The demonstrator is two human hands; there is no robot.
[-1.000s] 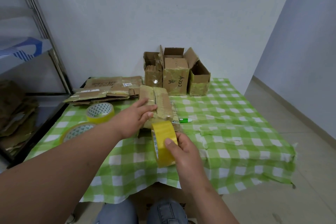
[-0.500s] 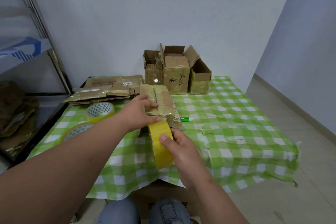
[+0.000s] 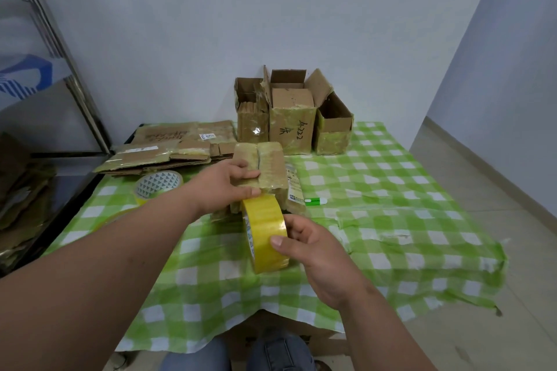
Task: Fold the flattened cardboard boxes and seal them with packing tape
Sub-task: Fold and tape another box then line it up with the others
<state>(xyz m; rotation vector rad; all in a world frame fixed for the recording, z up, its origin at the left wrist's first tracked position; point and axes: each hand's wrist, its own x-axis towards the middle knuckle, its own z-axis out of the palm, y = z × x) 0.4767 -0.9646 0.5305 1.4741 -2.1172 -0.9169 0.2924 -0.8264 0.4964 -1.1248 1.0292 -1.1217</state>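
A small folded cardboard box, covered in old tape, stands at the table's middle with its two top flaps closed. My left hand lies on its left flap, fingers across the top and thumb against the near side. My right hand grips a yellow roll of packing tape held on edge against the box's near face. Whether tape is stuck to the box is hidden by my left thumb.
Flattened boxes lie stacked at the back left. Three assembled open boxes stand against the wall. Two more tape rolls sit left of the box, a green-and-white marker to its right. A metal shelf flanks the checked tablecloth.
My left hand shifted from the box's near left corner onto its top flap and closed round it. My right hand brought the tape roll up against the box.
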